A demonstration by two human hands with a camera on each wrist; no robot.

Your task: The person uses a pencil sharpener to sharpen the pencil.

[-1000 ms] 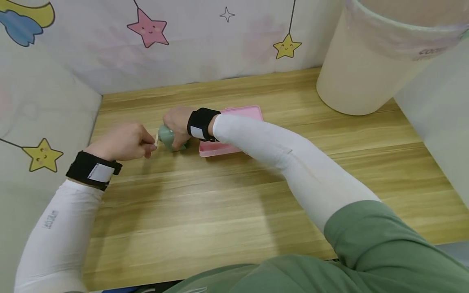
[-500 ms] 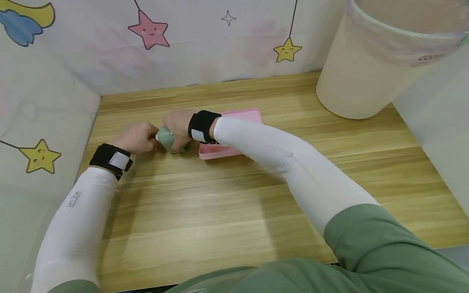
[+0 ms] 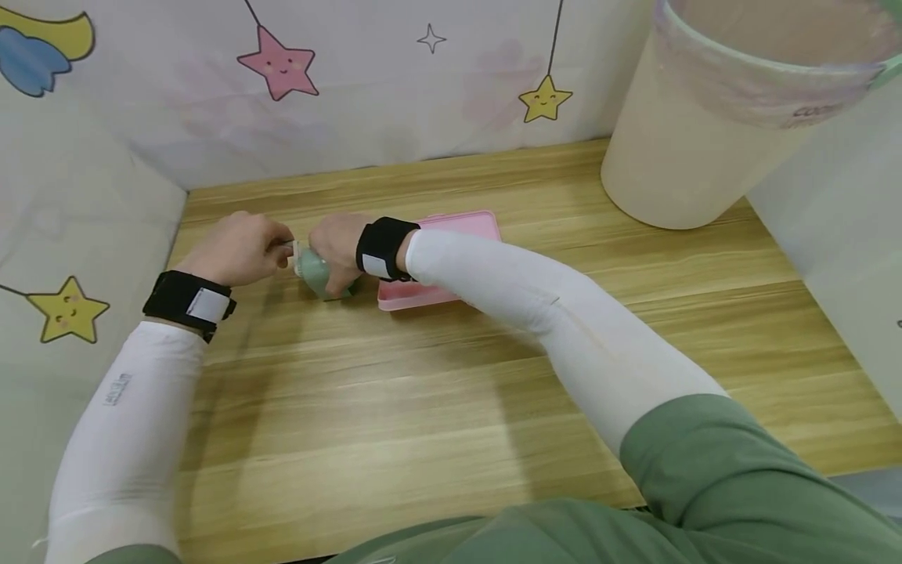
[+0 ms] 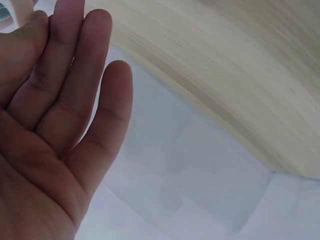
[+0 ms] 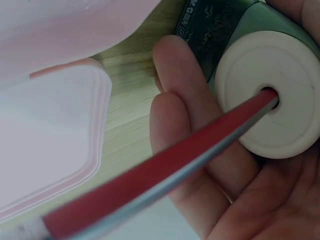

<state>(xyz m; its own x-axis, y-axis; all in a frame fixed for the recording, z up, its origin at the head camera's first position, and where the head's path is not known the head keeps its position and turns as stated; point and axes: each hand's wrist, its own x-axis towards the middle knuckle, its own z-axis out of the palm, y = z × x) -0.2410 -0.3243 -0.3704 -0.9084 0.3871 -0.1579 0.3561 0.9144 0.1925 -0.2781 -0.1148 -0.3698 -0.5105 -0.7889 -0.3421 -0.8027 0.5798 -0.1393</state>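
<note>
My right hand (image 3: 337,244) grips a green pencil sharpener (image 3: 315,272) on the wooden table, fingers wrapped round its body. In the right wrist view, a red and silver pencil (image 5: 150,172) sticks out of the hole in the sharpener's round cream face (image 5: 245,65). My left hand (image 3: 243,249) is at the opposite end and pinches the small pale crank handle (image 3: 297,252) between thumb and index finger. Its other fingers stay loosely extended in the left wrist view, where only a bit of the cream crank (image 4: 21,11) shows at the top left corner.
An open pink plastic case (image 3: 416,294) lies just right of the sharpener, partly under my right forearm. At the back right stands a tall cream bin (image 3: 676,149) with a liner over its rim. Fabric walls with printed stars enclose the table (image 3: 395,407).
My left hand has circled with the crank, first in toward the sharpener, then back left and up. The right hand keeps its grip on the sharpener in nearly the same place.
</note>
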